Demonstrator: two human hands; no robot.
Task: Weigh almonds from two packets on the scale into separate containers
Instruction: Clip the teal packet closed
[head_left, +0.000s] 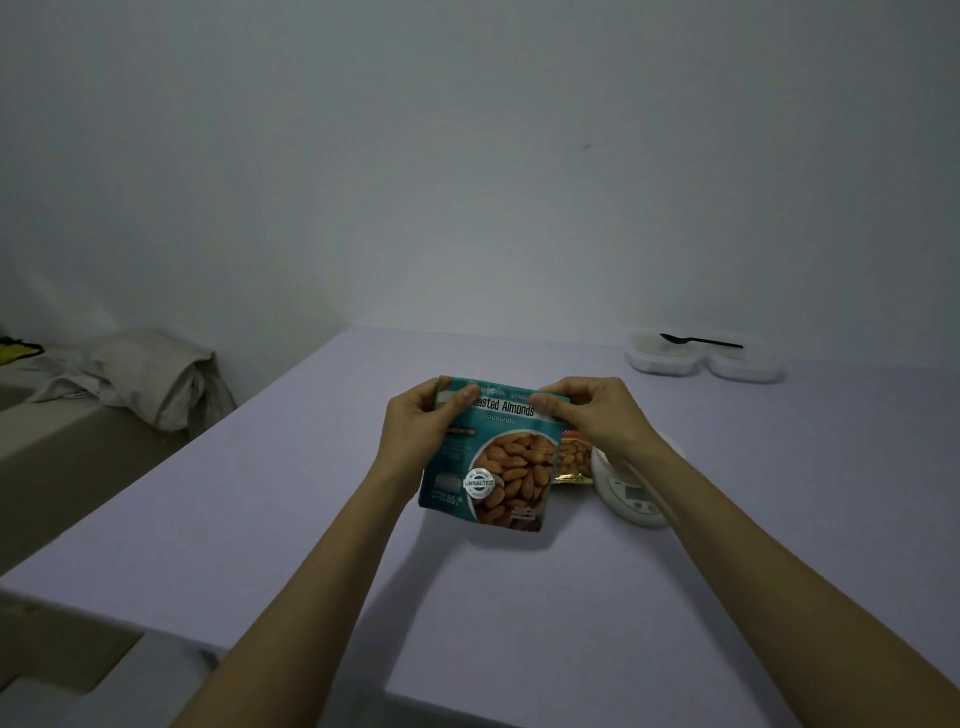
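A teal packet of roasted almonds (496, 462) is held upright above the lilac table (311, 519). My left hand (415, 423) pinches its top left corner and my right hand (592, 413) pinches its top right edge. Behind it lies a second, gold and red almond packet (574, 462), mostly hidden. A white scale (631, 491) sits just right of the packets, partly covered by my right forearm. Two clear plastic containers (701, 358) stand at the far right of the table with a black spoon (698, 340) lying across them.
A crumpled pale cloth (140, 379) lies on a low surface left of the table. A plain wall stands behind the table. The table's near edge runs across the bottom of the view.
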